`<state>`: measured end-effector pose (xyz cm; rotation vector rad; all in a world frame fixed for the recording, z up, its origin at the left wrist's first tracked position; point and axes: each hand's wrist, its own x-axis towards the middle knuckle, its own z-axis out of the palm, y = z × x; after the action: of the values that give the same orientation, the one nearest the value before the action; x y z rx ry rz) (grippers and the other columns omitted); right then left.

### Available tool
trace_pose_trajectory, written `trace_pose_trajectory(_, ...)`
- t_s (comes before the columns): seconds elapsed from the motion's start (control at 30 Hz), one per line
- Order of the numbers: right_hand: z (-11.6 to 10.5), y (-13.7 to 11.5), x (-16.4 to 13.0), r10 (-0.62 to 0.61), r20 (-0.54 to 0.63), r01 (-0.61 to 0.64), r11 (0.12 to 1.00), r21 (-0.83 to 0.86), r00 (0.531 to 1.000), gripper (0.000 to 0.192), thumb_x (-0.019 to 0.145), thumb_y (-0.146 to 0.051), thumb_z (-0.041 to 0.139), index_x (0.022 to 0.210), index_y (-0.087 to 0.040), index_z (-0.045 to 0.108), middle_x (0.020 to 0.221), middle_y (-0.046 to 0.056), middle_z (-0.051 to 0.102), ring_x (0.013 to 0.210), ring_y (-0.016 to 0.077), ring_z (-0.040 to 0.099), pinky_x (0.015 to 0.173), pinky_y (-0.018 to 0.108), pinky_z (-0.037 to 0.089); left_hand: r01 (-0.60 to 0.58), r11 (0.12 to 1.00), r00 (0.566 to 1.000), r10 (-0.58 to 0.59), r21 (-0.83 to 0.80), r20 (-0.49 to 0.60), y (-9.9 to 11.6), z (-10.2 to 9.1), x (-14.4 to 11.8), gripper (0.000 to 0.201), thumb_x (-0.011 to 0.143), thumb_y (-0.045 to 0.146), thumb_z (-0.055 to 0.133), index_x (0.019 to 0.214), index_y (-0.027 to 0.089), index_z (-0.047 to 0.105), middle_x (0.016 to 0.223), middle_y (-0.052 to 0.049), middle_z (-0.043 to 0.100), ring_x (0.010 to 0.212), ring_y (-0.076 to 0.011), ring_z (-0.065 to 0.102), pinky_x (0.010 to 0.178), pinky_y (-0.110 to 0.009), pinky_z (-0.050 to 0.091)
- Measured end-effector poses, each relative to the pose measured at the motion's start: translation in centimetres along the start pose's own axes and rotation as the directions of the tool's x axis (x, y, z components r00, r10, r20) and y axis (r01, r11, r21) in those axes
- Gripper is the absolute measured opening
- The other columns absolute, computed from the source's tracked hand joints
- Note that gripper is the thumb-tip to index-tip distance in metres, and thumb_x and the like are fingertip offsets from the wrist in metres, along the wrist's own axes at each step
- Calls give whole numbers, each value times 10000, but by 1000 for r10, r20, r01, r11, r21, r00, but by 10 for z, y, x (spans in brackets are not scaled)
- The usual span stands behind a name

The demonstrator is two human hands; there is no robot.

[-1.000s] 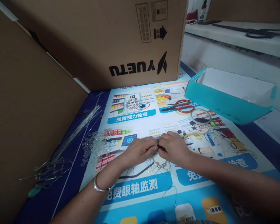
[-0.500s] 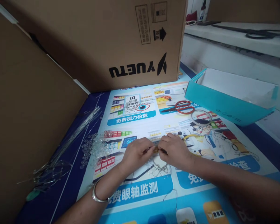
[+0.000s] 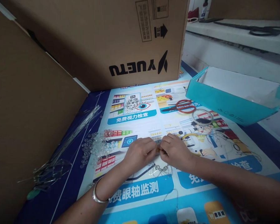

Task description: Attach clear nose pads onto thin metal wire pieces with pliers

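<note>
Hands meet at the middle of the poster (image 3: 140,189) that covers the table. The left hand (image 3: 141,151) and right hand (image 3: 176,151) are both curled, fingertips pinched together on a small brownish piece (image 3: 158,150) held between them, just above the poster; what the piece is cannot be told. Thin wire (image 3: 160,169) with a few clear beads lies in loops right under the hands, touching the poster. A bangle (image 3: 96,195) sits on the left wrist.

Left of the hands lies a scatter of clear beads (image 3: 95,146), and further left a bundle of clear rods (image 3: 67,140) runs along the foot of a cardboard wall (image 3: 25,102). Behind the hands lie red scissors (image 3: 180,106) and, just beside them, a tape roll (image 3: 202,116). A teal tray (image 3: 224,104) stands to the right, well apart from the hands. A big box (image 3: 121,40) marked YUETU stands upside down at the back.
</note>
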<state>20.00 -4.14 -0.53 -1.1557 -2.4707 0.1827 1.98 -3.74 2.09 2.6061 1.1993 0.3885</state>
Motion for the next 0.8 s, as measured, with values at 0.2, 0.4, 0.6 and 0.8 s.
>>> trace_pose_trajectory(0.2,0,0,-1,-75,-30,74,997,-26,997,137,798,-179,467,700,-138,553,751,57,536,794,183,437,747,328,364,-52,999,998,52,-12,41,1,-5,1,183,860,170,417,728,171,543,708,-7,563,690,-133,503,638,-258,342)
trace_pose_trajectory(0.4,-1,2,1,-91,3,91,996,-21,996,175,837,-174,441,711,-143,559,746,53,536,791,176,451,781,329,367,4,952,999,8,-306,37,-6,-4,0,201,889,215,420,741,170,549,713,-3,557,709,-124,503,646,-245,362)
trace_pose_trajectory(0.6,-8,2,1,-72,47,72,997,3,996,158,845,-190,446,749,-146,564,782,55,542,819,176,452,807,329,361,104,888,994,-110,-448,12,-9,2,-4,193,881,227,441,726,160,534,698,4,523,678,-113,480,628,-241,367)
trace_pose_trajectory(0.8,-12,0,1,-25,78,22,999,43,997,120,820,-213,480,761,-147,562,806,55,538,837,179,453,795,325,362,136,857,984,-176,-498,-33,-6,6,-5,184,879,228,438,731,160,525,702,7,530,658,-106,490,609,-236,376)
